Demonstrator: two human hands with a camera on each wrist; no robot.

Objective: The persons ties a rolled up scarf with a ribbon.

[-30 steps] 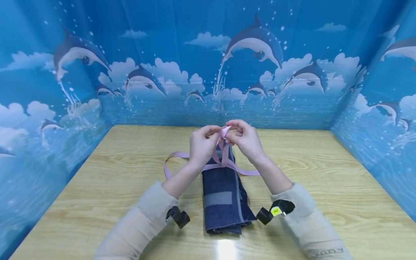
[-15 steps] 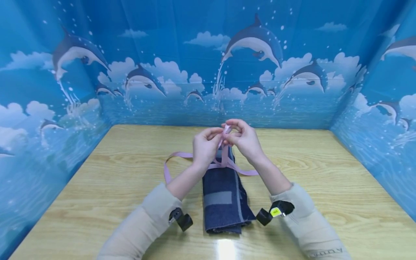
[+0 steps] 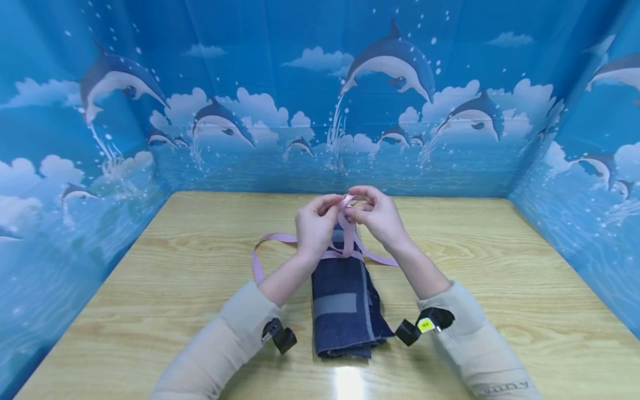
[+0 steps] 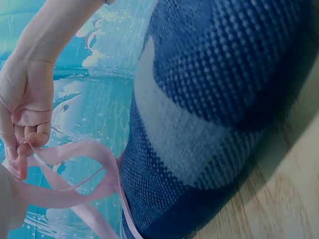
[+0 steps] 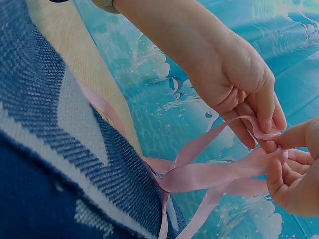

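Observation:
A rolled navy cloth (image 3: pixel 337 328) with grey patches, coarsely woven, lies lengthwise on the table. Pink ribbon (image 3: pixel 349 244) wraps around its far part, crossing on top, and rises in a loop to the fingers. My left hand (image 3: pixel 314 225) pinches the ribbon between thumb and fingertips above the cloth's far end. Close beside it, my right hand (image 3: pixel 382 219) pinches another part of the same ribbon. In the right wrist view, the fingertips of both hands meet at the ribbon (image 5: pixel 199 177), which forms several overlapping strands there.
The wooden table (image 3: pixel 210 222) carries a loose ribbon tail curving out left of the cloth and another to the right. A blue dolphin-print curtain (image 3: pixel 280 72) encloses the back and sides. Black wrist cameras sit on both sleeves.
The left hand has shifted slightly right, nearer the right hand. The ribbon end between the fingers has turned, and a rounded loop now hangs below them. Cloth stays in place.

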